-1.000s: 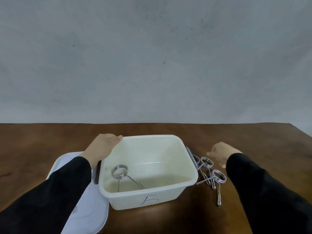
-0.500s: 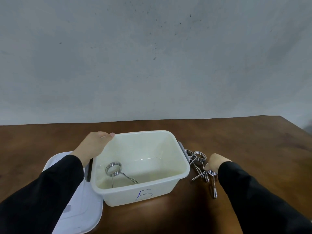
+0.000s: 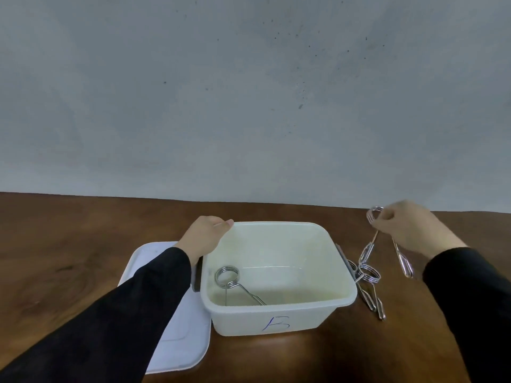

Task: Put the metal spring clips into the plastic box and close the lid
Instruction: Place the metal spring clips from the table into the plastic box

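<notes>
Head view: one clip (image 3: pixel 387 239) hangs in the air from the right hand (image 3: pixel 406 226), off to the right of the box (image 3: pixel 276 316) and above the bench (image 3: pixel 69 244). Its coil sits at the fingertips, and its two wire legs dangle downward, spread apart, their flattened ends near the sleeve. The right hand is closed in a pinch on that coil, fingers curled in, palm turned down.

Below it, more clips (image 3: pixel 369 286) lie in a tangle on the bench, just beside the box's right wall, their coils close to the rim and their legs pointing toward the viewer. How many lie there cannot be told.

Inside the box a single clip (image 3: pixel 231 280) rests at the near left corner, coil leaning by the left wall and legs running along the bottom toward the front. The box is white, open at the top, with a blue handwritten mark on its front face.

The left hand (image 3: pixel 204 239) rests on the box's far left corner, fingers bent over the rim, thumb lying along the back edge; it grips the rim loosely.

The lid (image 3: pixel 171 341) lies flat on the bench to the left of the box, partly under the left sleeve (image 3: pixel 110 322), its right edge touching the box.
</notes>
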`<action>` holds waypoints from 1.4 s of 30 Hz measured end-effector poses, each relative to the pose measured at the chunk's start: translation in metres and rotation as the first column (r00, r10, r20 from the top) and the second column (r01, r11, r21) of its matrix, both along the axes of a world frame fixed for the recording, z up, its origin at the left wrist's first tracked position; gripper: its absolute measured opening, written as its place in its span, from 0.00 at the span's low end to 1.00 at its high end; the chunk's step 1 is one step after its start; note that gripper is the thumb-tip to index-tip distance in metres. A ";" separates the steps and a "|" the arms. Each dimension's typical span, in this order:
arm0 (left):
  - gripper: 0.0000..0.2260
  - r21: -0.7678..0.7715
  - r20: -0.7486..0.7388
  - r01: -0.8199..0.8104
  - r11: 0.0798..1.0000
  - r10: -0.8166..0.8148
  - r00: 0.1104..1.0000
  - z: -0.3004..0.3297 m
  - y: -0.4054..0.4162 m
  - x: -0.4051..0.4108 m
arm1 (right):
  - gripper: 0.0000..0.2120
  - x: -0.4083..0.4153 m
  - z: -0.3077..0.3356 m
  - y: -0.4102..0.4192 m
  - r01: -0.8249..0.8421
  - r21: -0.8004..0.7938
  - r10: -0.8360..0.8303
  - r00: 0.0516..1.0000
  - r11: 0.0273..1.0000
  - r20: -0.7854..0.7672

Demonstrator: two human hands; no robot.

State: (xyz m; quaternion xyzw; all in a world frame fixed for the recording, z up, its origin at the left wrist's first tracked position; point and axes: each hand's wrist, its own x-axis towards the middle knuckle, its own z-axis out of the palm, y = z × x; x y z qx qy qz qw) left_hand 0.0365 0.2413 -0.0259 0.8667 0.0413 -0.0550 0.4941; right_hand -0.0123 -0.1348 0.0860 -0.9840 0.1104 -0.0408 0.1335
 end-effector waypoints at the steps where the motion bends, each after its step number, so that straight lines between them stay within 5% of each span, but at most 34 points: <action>1: 0.17 -0.002 0.000 0.000 1.000 0.000 1.000 0.000 0.000 -0.001 | 0.10 -0.002 0.020 0.024 -0.084 0.028 0.083 0.996 0.996 0.038; 4: 0.14 -0.007 -0.019 0.008 1.000 -0.008 1.000 0.002 0.001 -0.003 | 0.10 -0.005 0.043 0.104 -0.310 0.140 0.304 0.951 0.940 0.058; 9: 0.17 -0.063 -0.028 0.009 0.998 -0.010 1.000 0.004 0.001 -0.004 | 0.11 0.015 -0.030 0.205 -0.513 0.155 0.535 0.821 0.845 -0.199; 15: 0.11 -0.098 -0.007 0.004 0.995 -0.005 1.000 0.000 0.002 -0.004 | 0.14 0.029 -0.112 0.249 -0.578 0.142 0.587 0.728 0.803 -0.354; 18: 0.14 -0.097 -0.002 -0.002 0.995 0.002 1.000 0.000 0.001 -0.004 | 0.03 0.034 -0.130 0.257 -0.615 0.092 0.595 0.697 0.783 -0.401; 22: 0.18 -0.090 -0.005 -0.016 0.996 0.016 1.000 0.002 0.001 -0.007 | 0.09 0.035 -0.135 0.258 -0.615 0.101 0.594 0.687 0.782 -0.418; 28: 0.17 -0.069 -0.012 -0.023 0.997 0.022 1.000 0.004 0.001 -0.008 | 0.08 0.030 -0.124 0.251 -0.601 0.130 0.595 0.694 0.789 -0.405; 31: 0.16 -0.049 -0.003 -0.024 0.999 0.024 1.000 0.004 0.001 -0.008 | 0.11 0.026 -0.095 0.235 -0.605 0.152 0.622 0.741 0.782 -0.252; 37: 0.18 -0.042 0.000 -0.022 0.999 0.022 1.000 0.001 0.004 -0.006 | 0.15 0.043 -0.015 0.127 -0.313 0.364 0.275 0.949 0.877 0.152; 39: 0.18 -0.042 0.014 -0.017 0.999 0.018 1.000 -0.001 0.004 -0.004 | 0.13 0.050 -0.006 0.067 -0.166 0.419 0.122 0.984 0.893 0.130; 42: 0.17 -0.061 0.005 -0.029 0.998 0.029 1.000 -0.004 0.004 -0.002 | 0.12 0.050 -0.032 -0.012 0.069 0.322 -0.036 0.994 0.944 -0.107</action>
